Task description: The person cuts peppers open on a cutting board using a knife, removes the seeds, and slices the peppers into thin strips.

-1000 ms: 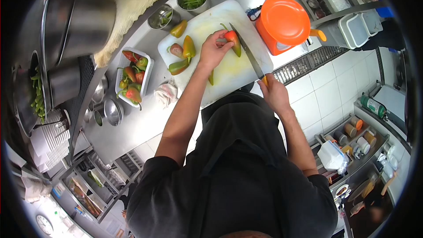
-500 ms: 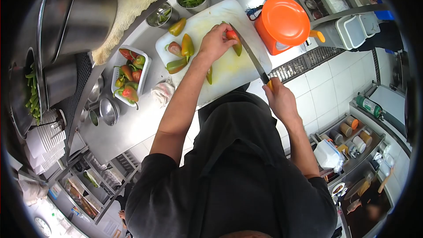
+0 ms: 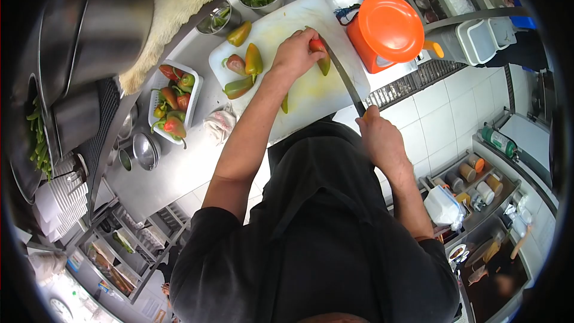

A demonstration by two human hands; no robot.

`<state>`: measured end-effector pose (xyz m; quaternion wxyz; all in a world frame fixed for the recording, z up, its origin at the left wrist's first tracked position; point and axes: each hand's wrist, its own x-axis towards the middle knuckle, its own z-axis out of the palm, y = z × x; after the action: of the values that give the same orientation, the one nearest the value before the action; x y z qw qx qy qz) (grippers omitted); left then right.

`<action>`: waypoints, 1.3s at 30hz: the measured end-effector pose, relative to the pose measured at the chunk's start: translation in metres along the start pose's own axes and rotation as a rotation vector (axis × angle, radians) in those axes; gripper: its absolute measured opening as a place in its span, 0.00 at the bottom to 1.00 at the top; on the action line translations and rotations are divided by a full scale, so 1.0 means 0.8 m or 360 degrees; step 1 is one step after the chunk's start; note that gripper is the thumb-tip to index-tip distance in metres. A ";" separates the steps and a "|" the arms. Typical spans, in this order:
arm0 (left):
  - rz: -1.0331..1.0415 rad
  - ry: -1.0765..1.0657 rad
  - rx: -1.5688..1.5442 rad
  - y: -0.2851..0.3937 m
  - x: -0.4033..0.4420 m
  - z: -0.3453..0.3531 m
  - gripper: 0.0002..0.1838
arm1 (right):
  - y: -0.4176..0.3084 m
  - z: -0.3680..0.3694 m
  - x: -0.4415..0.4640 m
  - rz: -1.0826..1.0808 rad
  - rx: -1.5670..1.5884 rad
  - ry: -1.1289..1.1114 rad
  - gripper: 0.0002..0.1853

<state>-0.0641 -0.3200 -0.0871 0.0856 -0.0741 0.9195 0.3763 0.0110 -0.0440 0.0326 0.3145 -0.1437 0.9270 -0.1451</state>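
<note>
At the far left, see green beans [image 3: 39, 143] in a dark steel pot, above stacked white plates [image 3: 62, 198]. Next, find a white basket [image 3: 196, 103] of red and green peppers, then a crumpled cloth [image 3: 219, 124] beside the cutting board [image 3: 311, 96]. Near the board's upper left, note a steel bowl [image 3: 234, 21] and a bowl of green strips [image 3: 276, 5]; on its left part, four loose peppers [image 3: 253, 60]. Farther right, on the board, with the left hand [image 3: 294, 55], grips a red-and-green pepper [image 3: 323, 61] between thumb and fingers. Lays the knife [image 3: 345, 78] along that pepper's right side, too close to tell whether touching. With the right hand [image 3: 382, 139], closed round the handle, holds the knife from the near end. Beyond the board's right edge, find an orange-lidded container [image 3: 388, 27].
</note>
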 end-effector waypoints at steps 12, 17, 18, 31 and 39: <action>0.0047 -0.0074 0.0006 -0.006 0.010 -0.007 0.22 | -0.035 -0.027 0.019 0.0088 -0.0030 -0.0125 0.17; 0.0010 -0.0138 -0.0079 -0.009 0.011 -0.008 0.24 | -0.041 -0.026 0.034 0.0064 0.0001 -0.0141 0.17; -0.0009 -0.0156 -0.0102 -0.009 0.010 -0.009 0.26 | -0.043 -0.025 0.038 0.0066 0.0006 -0.0148 0.17; 0.0161 -0.0116 0.0065 -0.016 0.002 -0.010 0.42 | -0.039 0.025 0.057 0.0091 0.0122 -0.0061 0.18; 0.0219 -0.0083 0.0176 -0.011 -0.008 -0.009 0.45 | -0.016 0.060 0.067 -0.0015 0.0117 0.0006 0.20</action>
<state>-0.0569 -0.3311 -0.0868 0.0874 0.0039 0.9393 0.3318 0.0027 -0.0838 -0.0284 0.3170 -0.1362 0.9210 -0.1809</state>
